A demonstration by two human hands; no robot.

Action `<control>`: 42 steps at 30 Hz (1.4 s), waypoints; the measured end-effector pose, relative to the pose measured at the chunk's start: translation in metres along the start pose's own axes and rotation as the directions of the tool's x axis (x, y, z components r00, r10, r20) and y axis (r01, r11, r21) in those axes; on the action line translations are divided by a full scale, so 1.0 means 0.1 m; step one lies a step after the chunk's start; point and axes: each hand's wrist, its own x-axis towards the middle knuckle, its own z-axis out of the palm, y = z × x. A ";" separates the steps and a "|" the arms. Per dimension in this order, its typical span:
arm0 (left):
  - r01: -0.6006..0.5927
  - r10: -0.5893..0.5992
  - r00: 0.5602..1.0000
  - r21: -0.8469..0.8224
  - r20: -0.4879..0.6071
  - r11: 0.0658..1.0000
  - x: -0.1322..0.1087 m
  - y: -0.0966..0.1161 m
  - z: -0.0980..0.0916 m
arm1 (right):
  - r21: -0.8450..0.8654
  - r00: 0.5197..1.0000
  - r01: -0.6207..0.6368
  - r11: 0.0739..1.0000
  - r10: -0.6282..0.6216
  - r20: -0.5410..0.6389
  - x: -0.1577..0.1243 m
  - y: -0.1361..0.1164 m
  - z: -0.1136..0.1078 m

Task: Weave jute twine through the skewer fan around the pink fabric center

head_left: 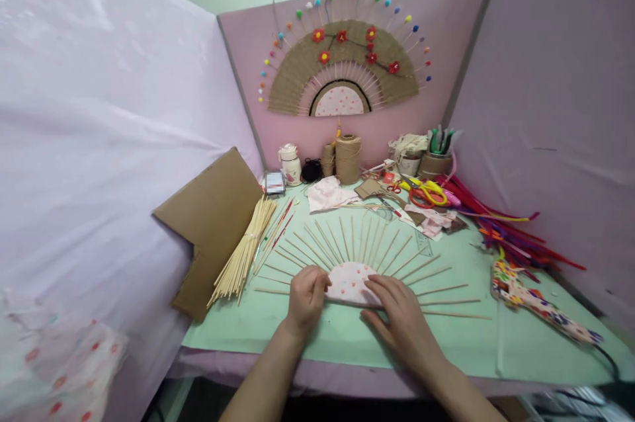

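A half-disc (347,280) of pale cloth with pinkish-red dots lies on the green-covered worktop (248,339), its straight edge toward the person. Thin sticks (344,237) radiate from its curved edge, spread like a fan. At the half-disc's left end is the left hand (308,296), fingers curled in and thumb against the forefinger; whether it pinches the edge cannot be told. On the half-disc's right part rests the right hand (394,303), flat and loosely extended, fingertips on the cloth and thumb set apart near the straight edge.

Left of the half-disc, past the stick ends, lies a tied bundle of pale sticks (243,253), with a sheet of brown cardboard (213,204) farther out. Beyond the half-disc are a crumpled pink cloth (328,194), a large twine spool (348,159), a ball of black yarn (312,170) and a white bottle (290,165). Beyond it to the right lie yellow-handled scissors (432,191). Well right of the half-disc rests a flower-patterned glue gun (540,299). High behind the half-disc, a large fan (347,45) with red flowers and coloured pompoms hangs against the pink panel (441,25).
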 end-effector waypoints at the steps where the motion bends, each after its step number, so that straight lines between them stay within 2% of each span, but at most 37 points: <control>1: -0.011 0.011 1.000 0.015 -0.005 1.000 -0.01 0.01 0.00 | -0.031 1.000 -0.012 0.999 0.012 0.013 0.00 0.02 -0.01; 5: -0.057 0.053 0.998 0.114 0.032 0.992 -0.09 0.13 0.01 | -0.105 0.996 -0.035 0.994 0.044 0.081 0.04 0.10 -0.04; 9: -0.188 0.132 0.966 0.252 0.224 0.949 -0.22 0.23 0.09 | -0.132 0.988 -0.007 0.991 0.028 0.155 0.04 0.18 -0.02; 12: -0.207 0.062 0.924 0.357 0.378 0.911 -0.28 0.26 0.18 | -0.148 0.986 -0.005 0.989 0.029 0.164 -0.02 0.22 0.02; 15: -0.176 -0.040 0.886 0.414 0.461 0.893 -0.21 0.31 0.24 | -0.151 0.985 -0.010 0.988 0.035 0.168 -0.06 0.24 0.01; 19: -0.161 -0.110 0.850 0.454 0.515 0.876 0.06 0.39 0.29 | -0.120 0.979 -0.013 0.993 0.037 0.199 0.02 0.21 -0.06; 21: -0.180 -0.125 0.828 0.470 0.547 0.864 0.18 0.40 0.32 | -0.107 0.967 -0.013 0.994 0.040 0.252 0.10 0.17 -0.09; 26: -0.202 -0.163 0.783 0.493 0.601 0.846 0.24 0.31 0.41 | -0.095 0.871 -0.052 0.994 0.092 0.483 0.25 0.09 -0.11; 30: -0.223 -0.143 0.790 0.497 0.597 0.839 0.18 0.24 0.45 | -0.107 0.824 -0.095 0.990 0.138 0.550 0.27 0.07 -0.12; 36: -0.266 -0.104 0.796 0.499 0.596 0.825 0.17 0.19 0.48 | -0.101 0.811 -0.092 0.991 0.133 0.569 0.28 0.08 -0.14; 42: -0.252 -0.119 0.785 0.488 0.608 0.836 0.19 0.21 0.49 | -0.097 0.792 -0.084 0.992 0.125 0.597 0.29 0.08 -0.17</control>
